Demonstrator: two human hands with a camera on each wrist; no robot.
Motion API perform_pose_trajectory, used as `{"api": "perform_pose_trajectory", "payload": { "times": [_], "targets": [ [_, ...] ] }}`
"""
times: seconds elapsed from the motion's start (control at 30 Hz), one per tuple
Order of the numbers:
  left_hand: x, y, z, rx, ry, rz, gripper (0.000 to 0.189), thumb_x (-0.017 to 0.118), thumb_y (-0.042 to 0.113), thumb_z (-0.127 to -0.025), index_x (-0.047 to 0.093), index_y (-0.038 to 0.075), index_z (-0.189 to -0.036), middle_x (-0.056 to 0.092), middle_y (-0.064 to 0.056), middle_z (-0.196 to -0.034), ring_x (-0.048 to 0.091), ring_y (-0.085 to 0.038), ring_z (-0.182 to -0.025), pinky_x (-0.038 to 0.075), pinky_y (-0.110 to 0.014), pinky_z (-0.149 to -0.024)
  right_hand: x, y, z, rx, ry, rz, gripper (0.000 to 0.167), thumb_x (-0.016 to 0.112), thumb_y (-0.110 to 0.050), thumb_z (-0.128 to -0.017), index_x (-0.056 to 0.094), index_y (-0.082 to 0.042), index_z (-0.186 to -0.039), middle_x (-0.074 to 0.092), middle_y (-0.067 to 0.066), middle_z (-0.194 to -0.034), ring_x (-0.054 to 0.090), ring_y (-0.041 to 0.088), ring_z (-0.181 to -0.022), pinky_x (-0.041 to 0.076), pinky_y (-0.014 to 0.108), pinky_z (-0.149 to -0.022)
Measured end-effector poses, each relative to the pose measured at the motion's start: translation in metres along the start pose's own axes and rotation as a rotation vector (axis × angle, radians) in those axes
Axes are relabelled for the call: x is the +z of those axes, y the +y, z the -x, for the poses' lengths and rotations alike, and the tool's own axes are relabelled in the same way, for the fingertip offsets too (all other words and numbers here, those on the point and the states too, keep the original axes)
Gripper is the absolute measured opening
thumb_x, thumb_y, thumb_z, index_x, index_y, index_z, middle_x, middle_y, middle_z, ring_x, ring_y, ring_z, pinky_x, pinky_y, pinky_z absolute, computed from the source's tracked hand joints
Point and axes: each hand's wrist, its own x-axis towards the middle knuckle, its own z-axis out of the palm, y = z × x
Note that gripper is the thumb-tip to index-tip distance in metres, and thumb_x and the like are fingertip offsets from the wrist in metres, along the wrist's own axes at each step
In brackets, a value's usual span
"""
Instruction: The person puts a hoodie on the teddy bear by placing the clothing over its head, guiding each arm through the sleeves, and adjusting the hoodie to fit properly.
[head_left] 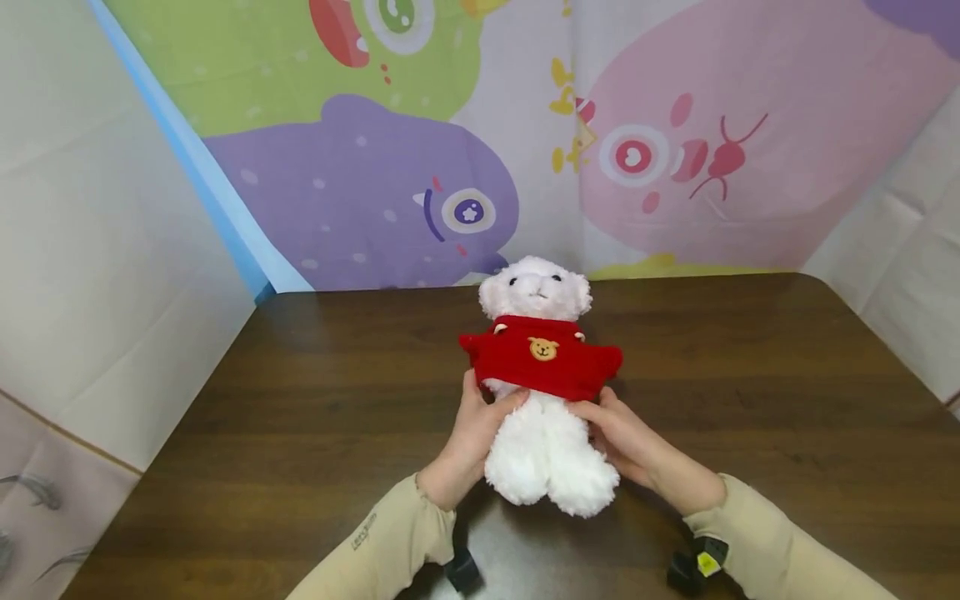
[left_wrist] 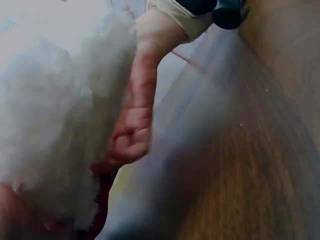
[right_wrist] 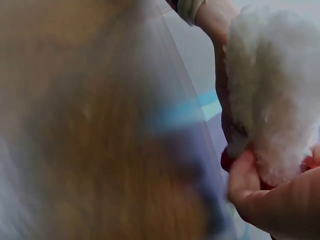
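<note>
A white plush teddy bear (head_left: 536, 454) in a red sweater (head_left: 543, 367) faces up at the middle of the table, its head toward the far edge. My left hand (head_left: 474, 433) grips its waist just under the sweater hem, thumb across the belly. On the other side my right hand (head_left: 626, 437) holds the waist the same way, its thumb on the front. Fingers of both hands pass behind the body and are partly hidden there. In the right wrist view the white fur (right_wrist: 280, 95) fills the space above my right hand (right_wrist: 280, 202).
The brown wooden table (head_left: 337, 400) extends around the bear on all sides. Behind it hangs a cloth (head_left: 360, 200) printed with cartoon creatures. Pale sheeting (head_left: 112, 208) borders the left side. Each sleeve has a black device below the cuff.
</note>
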Motion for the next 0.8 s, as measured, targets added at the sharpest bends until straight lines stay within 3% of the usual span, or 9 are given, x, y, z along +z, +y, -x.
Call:
{"api": "perform_pose_trajectory", "payload": {
  "times": [0.1,0.2,0.33,0.43,0.53,0.63,0.73,0.8],
  "targets": [
    [0.003,0.000,-0.001,0.038,-0.001,-0.032,0.050,0.062,0.006,-0.081,0.038,0.009,-0.125,0.046,-0.008,-0.128,0.043,-0.020,-0.115,0.045,-0.031,-0.088,0.001,0.001,0.000,-0.058,0.056,0.024,0.049,0.046,-0.014,-0.089,0.017,-0.005,-0.126,0.042,0.010,-0.116,0.051,0.014,-0.093,0.047,0.027,-0.078],
    [0.006,0.000,-0.001,0.062,0.055,-0.113,0.038,0.064,0.007,-0.080,0.052,0.004,-0.117,0.058,-0.005,-0.112,0.051,-0.015,-0.099,0.045,-0.028,-0.081,0.001,0.000,0.000,-0.095,0.165,0.110,0.043,0.045,-0.013,-0.088,0.022,-0.001,-0.123,0.047,0.009,-0.107,0.052,0.012,-0.082,0.047,0.025,-0.071],
    [0.004,0.000,-0.002,0.018,0.147,-0.257,0.022,0.065,0.014,-0.081,0.063,0.003,-0.100,0.062,-0.002,-0.089,0.053,-0.012,-0.077,0.046,-0.025,-0.067,0.000,-0.004,0.001,-0.137,0.269,0.202,0.038,0.045,-0.012,-0.089,0.028,0.004,-0.118,0.051,0.008,-0.095,0.053,0.008,-0.073,0.047,0.022,-0.066],
    [-0.004,0.001,-0.005,-0.023,0.153,-0.324,0.019,0.063,0.018,-0.084,0.062,0.003,-0.094,0.057,-0.001,-0.073,0.052,-0.011,-0.063,0.046,-0.023,-0.057,0.003,-0.011,0.006,-0.174,0.240,0.210,0.037,0.045,-0.011,-0.090,0.027,0.005,-0.117,0.053,0.007,-0.090,0.055,0.005,-0.067,0.048,0.020,-0.063],
    [-0.012,0.002,-0.007,-0.024,0.131,-0.410,0.020,0.057,0.021,-0.088,0.062,0.003,-0.096,0.055,-0.002,-0.070,0.051,-0.012,-0.061,0.046,-0.023,-0.054,0.007,-0.017,0.012,-0.193,0.152,0.206,0.037,0.043,-0.011,-0.091,0.025,0.008,-0.117,0.052,0.006,-0.091,0.055,0.003,-0.066,0.048,0.019,-0.063],
    [-0.018,0.004,-0.006,0.009,0.085,-0.578,0.024,0.050,0.021,-0.091,0.060,0.006,-0.107,0.063,-0.008,-0.091,0.056,-0.018,-0.080,0.048,-0.032,-0.070,0.006,-0.019,0.014,-0.199,0.065,0.229,0.039,0.041,-0.011,-0.092,0.025,0.010,-0.120,0.050,0.007,-0.097,0.054,0.003,-0.071,0.048,0.019,-0.065],
    [-0.022,0.005,-0.005,0.022,-0.018,-0.702,0.031,0.041,0.016,-0.092,0.054,0.005,-0.119,0.059,-0.012,-0.115,0.054,-0.024,-0.102,0.044,-0.040,-0.086,0.002,-0.018,0.011,-0.200,0.047,0.294,0.042,0.043,-0.010,-0.091,0.027,0.013,-0.122,0.051,0.014,-0.104,0.052,0.006,-0.080,0.047,0.019,-0.069],
    [-0.024,0.007,-0.005,-0.005,-0.122,-0.724,0.034,0.037,0.011,-0.091,0.049,0.003,-0.122,0.058,-0.015,-0.112,0.055,-0.026,-0.097,0.046,-0.042,-0.082,-0.002,-0.016,0.008,-0.184,0.073,0.360,0.046,0.047,-0.012,-0.090,0.029,0.013,-0.124,0.049,0.018,-0.111,0.050,0.011,-0.089,0.045,0.020,-0.073]
  ]
}}
